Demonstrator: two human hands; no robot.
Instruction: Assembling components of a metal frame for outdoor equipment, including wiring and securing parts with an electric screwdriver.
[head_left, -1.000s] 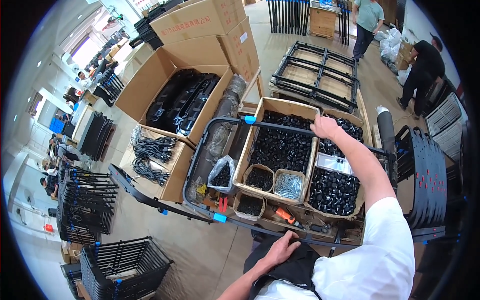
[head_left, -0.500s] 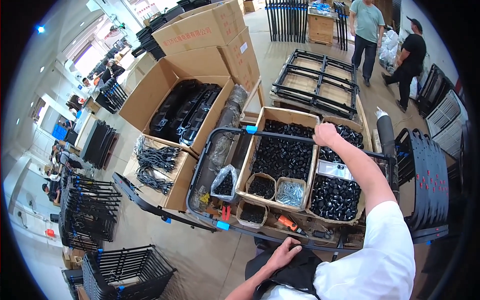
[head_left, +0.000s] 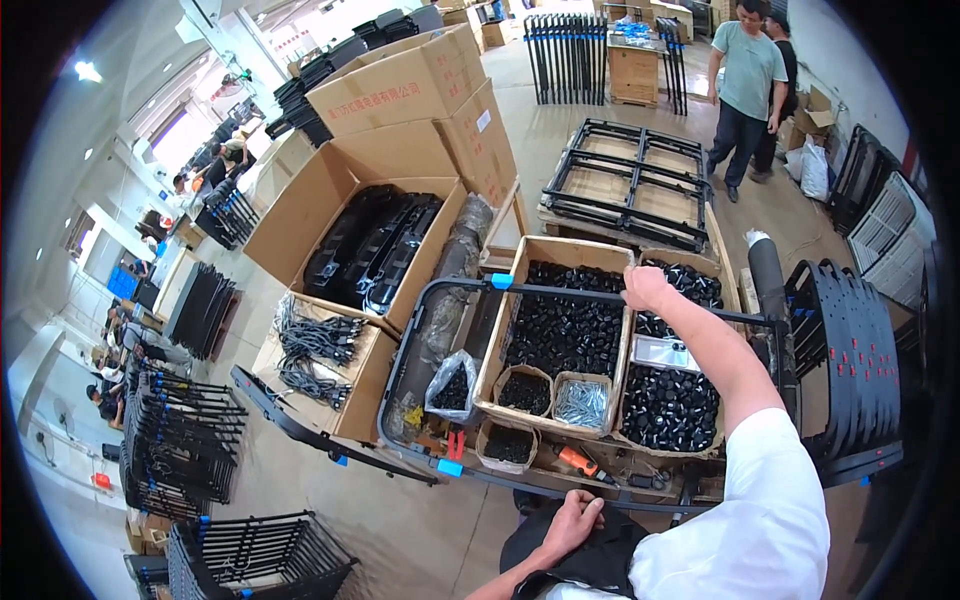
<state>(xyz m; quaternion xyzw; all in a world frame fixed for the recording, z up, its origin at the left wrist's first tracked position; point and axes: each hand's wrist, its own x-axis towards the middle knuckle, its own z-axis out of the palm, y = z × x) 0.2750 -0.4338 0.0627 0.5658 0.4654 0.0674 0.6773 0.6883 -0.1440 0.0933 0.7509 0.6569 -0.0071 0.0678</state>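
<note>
A black tubular frame point(head_left: 560, 290) with rounded corners and blue clips lies across open boxes. My right hand point(head_left: 648, 288), reached out over its far bar, has its fingers closed and touching the bar; whatever is in them is hidden. My left hand point(head_left: 575, 524) rests close to my body beside the near bar, its fingers curled together, and I cannot make out anything inside. Beneath the frame, a cardboard box point(head_left: 489, 352) holds many small black caps point(head_left: 565, 335), with a tub of screws point(head_left: 580, 402) in its near corner. More black caps point(head_left: 668, 405) fill the box on the right.
An orange-handled tool point(head_left: 582, 464) and red-handled pliers point(head_left: 456, 446) lie near the front edge. Cables point(head_left: 315, 350) and a carton of black parts point(head_left: 375, 245) stand left. Black frames point(head_left: 630, 180) are stacked beyond the boxes. Two people point(head_left: 748, 85) are at the far right.
The view has tilted, so the scene sits slightly lower. My right hand stays at the far bar, and my left remains near my body. The dark-clothed person has moved behind the other.
</note>
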